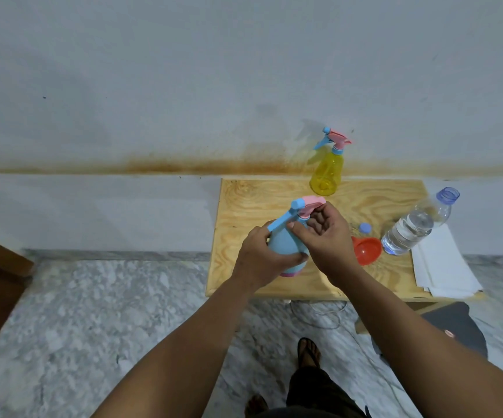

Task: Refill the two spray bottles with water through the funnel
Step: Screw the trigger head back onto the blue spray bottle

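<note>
1. The left hand (263,256) is wrapped round the belly of the pale blue plastic spray bottle (286,248), fingers curled across its front, steadying it upright on the light plywood tabletop (274,191).
2. The right hand (324,229) sits at the bottle's neck, thumb and fingers curled about the collar just under the pink-and-blue trigger head (304,208); the palm faces up and partly hides the collar, so how firm the pinch is cannot be told.
3. The bottle's long axis runs up from the table, and the head appears still seated, so the likely step is unscrewing it, the right hand turning while the left holds.
4. Just right of the right wrist lies the orange plastic funnel (366,250), mouth upward, nearer the right hand.
5. Beside it stands the clear plastic water bottle (416,227), uncapped, its small blue cap (365,228) on the table nearby.
6. The yellow translucent spray bottle (327,173) stands at the far edge, well apart, head on.
</note>
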